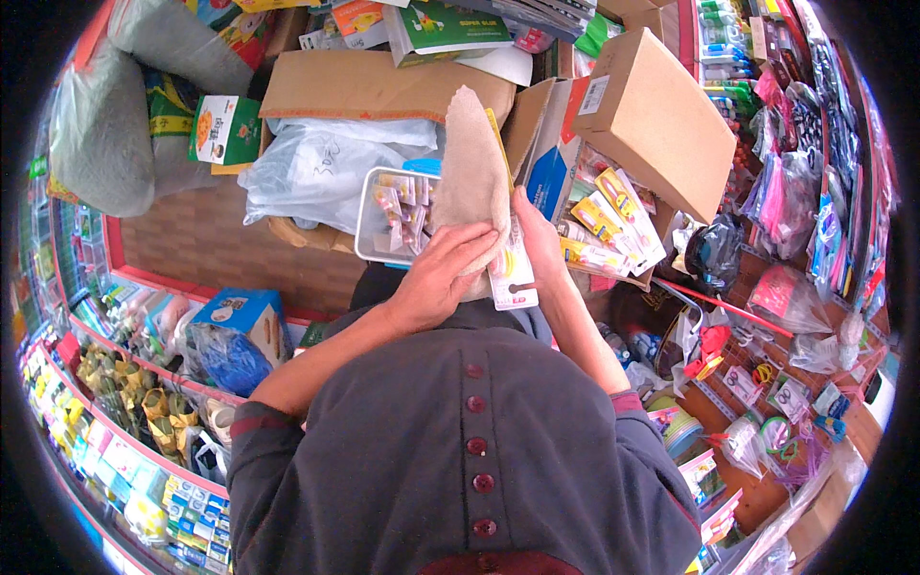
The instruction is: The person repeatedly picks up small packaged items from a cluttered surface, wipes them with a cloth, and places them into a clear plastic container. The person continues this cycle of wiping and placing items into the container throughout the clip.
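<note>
A beige cloth (471, 165) lies under the fingers of my left hand (438, 277), which presses it against a carded blister pack. My right hand (540, 241) grips the edge of that pack (514, 269); its lower end, with a hang hole, shows below the cloth, and the rest is mostly covered. Just left of the cloth is a clear plastic tub (365, 223) holding several small packaged items. To the right of my right hand, several yellow-and-white carded packs (611, 223) fan out in an open carton.
A large carton (388, 86) with a plastic bag (323, 169) stands ahead. A closed cardboard box (661, 122) is tilted at the right. A green-and-white box (226, 129) rests beside filled sacks (100, 129). Stocked shelves curve along both sides.
</note>
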{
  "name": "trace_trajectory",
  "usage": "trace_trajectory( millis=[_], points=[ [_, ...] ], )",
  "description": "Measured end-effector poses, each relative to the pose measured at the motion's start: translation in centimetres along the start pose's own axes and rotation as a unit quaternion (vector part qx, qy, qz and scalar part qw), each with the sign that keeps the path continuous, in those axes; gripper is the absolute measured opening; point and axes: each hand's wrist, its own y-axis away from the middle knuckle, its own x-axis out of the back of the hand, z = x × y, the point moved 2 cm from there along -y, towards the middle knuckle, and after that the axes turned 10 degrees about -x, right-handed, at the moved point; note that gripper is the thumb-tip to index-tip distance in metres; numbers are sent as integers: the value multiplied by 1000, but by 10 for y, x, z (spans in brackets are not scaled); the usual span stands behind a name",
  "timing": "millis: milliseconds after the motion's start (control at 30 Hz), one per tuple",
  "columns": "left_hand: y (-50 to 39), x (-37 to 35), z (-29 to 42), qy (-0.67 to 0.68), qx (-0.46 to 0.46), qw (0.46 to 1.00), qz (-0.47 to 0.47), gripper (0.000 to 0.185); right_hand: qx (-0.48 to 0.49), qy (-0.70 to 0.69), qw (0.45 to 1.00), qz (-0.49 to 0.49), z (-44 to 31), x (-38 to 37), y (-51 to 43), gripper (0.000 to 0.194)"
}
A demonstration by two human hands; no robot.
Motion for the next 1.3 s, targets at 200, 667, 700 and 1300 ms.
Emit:
trace_trajectory(
  millis=[200,667,700,1300],
  points=[
    [16,3,1,34,18,999,-31,41,169,212,946,177,-10,-9,-21,48],
    [101,168,-29,-164,204,888,377,24,92,648,740,-154,28,-36,-67,45],
    [104,168,-37,-167,241,886,360,25,33,654,734,-180,35,-36,-81,45],
    [133,111,-77,-154,382,885,218,27,114,792,600,-19,114,-68,-148,21]
  ],
)
